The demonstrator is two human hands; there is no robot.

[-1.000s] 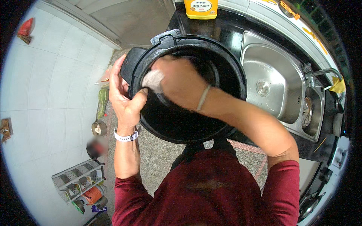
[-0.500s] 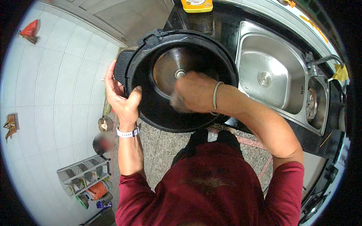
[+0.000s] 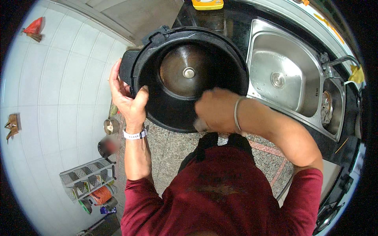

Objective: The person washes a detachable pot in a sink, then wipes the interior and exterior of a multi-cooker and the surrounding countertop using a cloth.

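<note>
Right hand [image 3: 217,110], closed on a blurred pale cloth [image 3: 201,125], has shifted from inside the black pot [image 3: 157,96] to its near side. Left hand [image 3: 129,103], half-curled, grips the side handle [image 3: 126,66]. Pot's mouth faces the camera, by the countertop [image 3: 208,19] and steel sink [image 3: 271,57]; support cannot be determined.

We can count one left hand [image 3: 130,103], one right hand [image 3: 219,110], one black pot [image 3: 173,114], one pale cloth [image 3: 201,125], two sink basins [image 3: 271,63], one tap [image 3: 339,61], one white watch [image 3: 135,135], one bracelet [image 3: 237,114].
</note>
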